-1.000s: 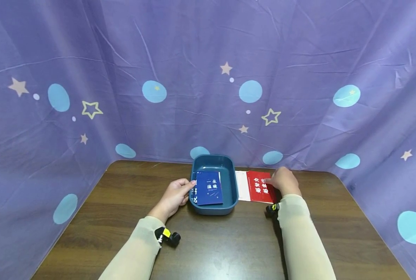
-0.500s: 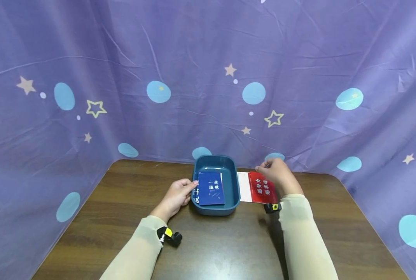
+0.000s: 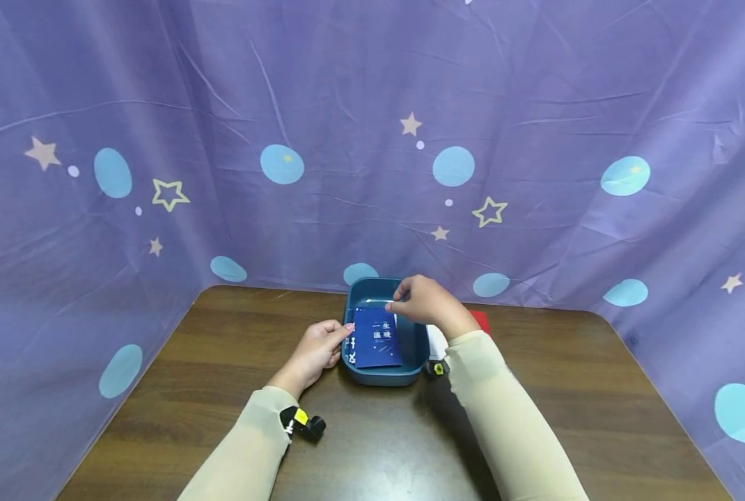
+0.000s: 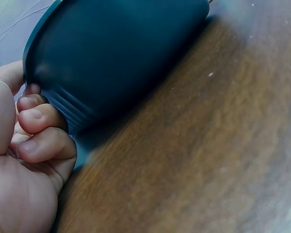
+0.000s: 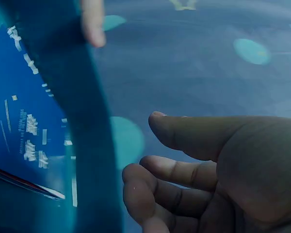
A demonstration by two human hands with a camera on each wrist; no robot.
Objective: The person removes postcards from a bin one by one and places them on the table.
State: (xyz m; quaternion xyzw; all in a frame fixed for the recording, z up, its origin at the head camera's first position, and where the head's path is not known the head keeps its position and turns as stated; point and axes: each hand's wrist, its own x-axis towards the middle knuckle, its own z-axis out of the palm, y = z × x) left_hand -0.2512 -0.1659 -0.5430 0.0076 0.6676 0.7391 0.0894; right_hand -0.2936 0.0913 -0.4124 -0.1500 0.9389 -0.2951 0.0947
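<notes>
A teal plastic box with rounded corners stands near the back of the table. In it lies a stack of blue printed cards with white characters, their edges layered in the right wrist view. My left hand holds the box's left wall, thumb over the rim and fingers curled outside against the wall in the left wrist view. My right hand hovers over the box by the far edge of the cards. Its thumb and fingers are bent and apart, with nothing between them in the right wrist view.
Right of the box, partly hidden by my right forearm, lie a white card and a red card. A purple curtain with stars and dots hangs behind the wooden table.
My right hand has lifted off the red card and moved left over the box. My left hand has stayed at the box's left rim.
</notes>
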